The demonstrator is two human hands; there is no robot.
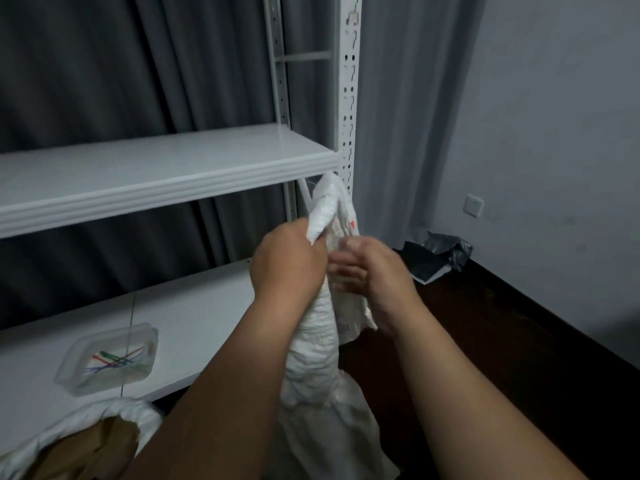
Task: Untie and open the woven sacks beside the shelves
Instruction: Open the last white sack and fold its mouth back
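beside the shelf post (347,109), the left hand (289,259) clenched the woven sack's (317,341) bunched neck upright, likely steadying it; the blurred right hand (367,268) worked there, its grip unclear.

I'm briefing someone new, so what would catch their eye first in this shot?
First, the left hand gripping the twisted neck of a white woven sack at centre, with the blurred right hand working beside it. Behind stands a white metal shelf, and on its lower board, at left, a clear plastic tray of coloured ties.
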